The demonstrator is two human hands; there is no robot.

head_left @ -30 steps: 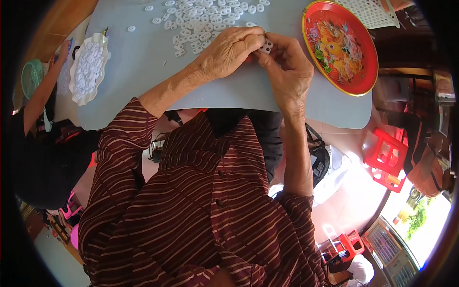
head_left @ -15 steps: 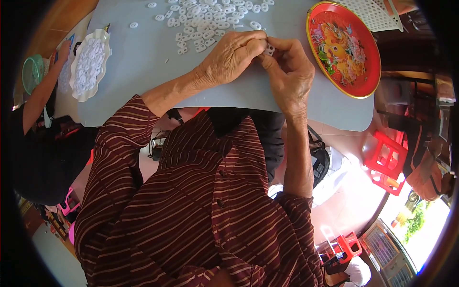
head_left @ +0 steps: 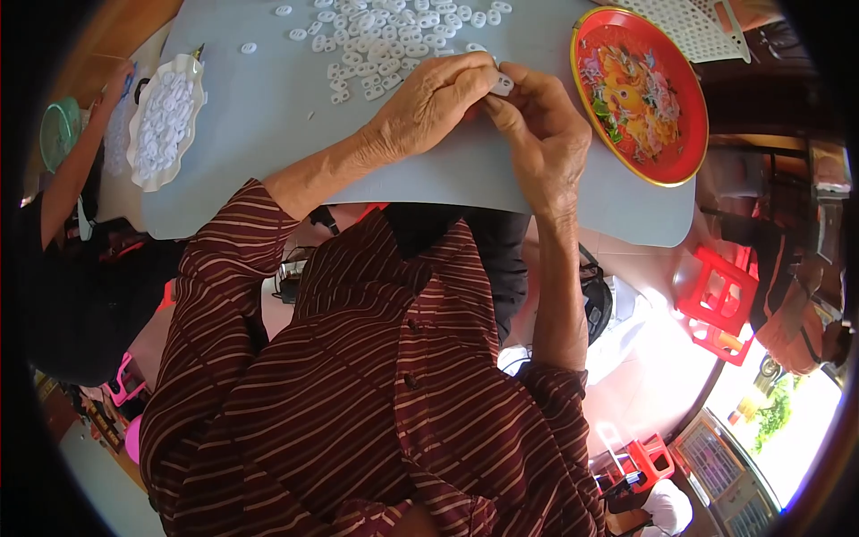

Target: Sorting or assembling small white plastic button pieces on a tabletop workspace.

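Between the fingertips of both hands is a small white plastic piece (head_left: 503,85) with two holes. My left hand (head_left: 436,100) is closed, its thumb and forefinger pinched at the piece's left end. From the other side my right hand (head_left: 543,125) grips the piece between thumb and fingers. Part of the piece is hidden by the fingertips. Beyond the hands, many similar white two-holed pieces (head_left: 385,40) lie in a loose pile on the grey table (head_left: 268,107).
A red round tray (head_left: 684,148) with a gold rim and printed flowers lies right, holding tiny bits. On the left stands a white scalloped dish (head_left: 143,183) full of white pieces. A white perforated basket (head_left: 707,31) sits far right. Another person's arm (head_left: 80,161) reaches in at left.
The white piece has turned between my fingertips and shows more of its face. My fingers have shifted slightly around it; both hands stay together in the same place.
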